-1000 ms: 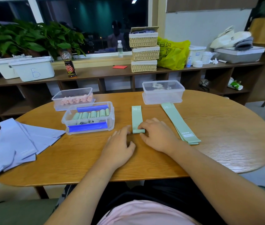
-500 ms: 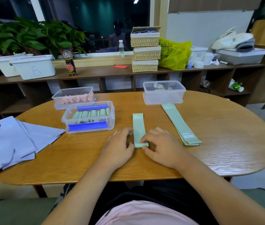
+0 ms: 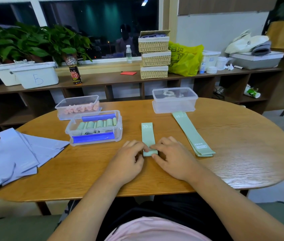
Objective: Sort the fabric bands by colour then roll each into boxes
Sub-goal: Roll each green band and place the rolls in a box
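band [image 3: 147, 134] centre | rolled-band box [image 3: 119, 126] left | flat bands [image 3: 190, 134] right | tub [image 3: 174, 103] behind them

Both hands are pinching the near end of the green band [image 3: 147, 136], left hand [image 3: 129, 159] and right hand [image 3: 174, 158] meeting over its small rolled end on the wooden table [image 3: 242, 153].

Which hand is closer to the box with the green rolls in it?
Left. The left hand pinches the green band just right of the box of green rolls, a bit nearer the person. The right hand pinches the band's other side, farther away.
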`<state>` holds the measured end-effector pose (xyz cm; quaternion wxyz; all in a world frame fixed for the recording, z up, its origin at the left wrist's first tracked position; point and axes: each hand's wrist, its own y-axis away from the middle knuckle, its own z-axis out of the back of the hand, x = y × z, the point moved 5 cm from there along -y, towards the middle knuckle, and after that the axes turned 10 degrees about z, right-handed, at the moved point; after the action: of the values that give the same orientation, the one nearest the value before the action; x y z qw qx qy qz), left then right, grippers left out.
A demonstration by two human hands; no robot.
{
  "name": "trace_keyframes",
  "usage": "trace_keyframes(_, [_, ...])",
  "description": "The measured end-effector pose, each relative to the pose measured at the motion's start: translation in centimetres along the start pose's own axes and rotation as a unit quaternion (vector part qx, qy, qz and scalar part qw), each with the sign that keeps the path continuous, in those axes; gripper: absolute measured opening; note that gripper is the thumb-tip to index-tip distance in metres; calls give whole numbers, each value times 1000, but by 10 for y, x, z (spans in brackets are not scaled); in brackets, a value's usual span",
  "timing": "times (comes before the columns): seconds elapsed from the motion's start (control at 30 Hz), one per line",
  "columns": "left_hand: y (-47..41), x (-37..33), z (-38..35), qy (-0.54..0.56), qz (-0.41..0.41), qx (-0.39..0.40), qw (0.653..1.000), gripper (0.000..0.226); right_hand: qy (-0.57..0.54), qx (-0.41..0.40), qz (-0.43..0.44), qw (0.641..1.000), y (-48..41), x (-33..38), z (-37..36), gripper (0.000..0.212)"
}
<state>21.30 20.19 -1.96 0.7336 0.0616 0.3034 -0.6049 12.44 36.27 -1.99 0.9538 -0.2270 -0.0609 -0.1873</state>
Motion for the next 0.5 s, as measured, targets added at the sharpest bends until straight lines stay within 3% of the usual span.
trace_keyframes(0.23, [-2, 4, -2, -61, 37, -10, 997, 41, -47, -27, 16, 998, 3, 3, 7, 28])
trace_keyframes(0.5, [-3, 5, -1, -42, 66, -25, 997, 56, -16, 3, -1, 1000, -3, -3, 0, 38])
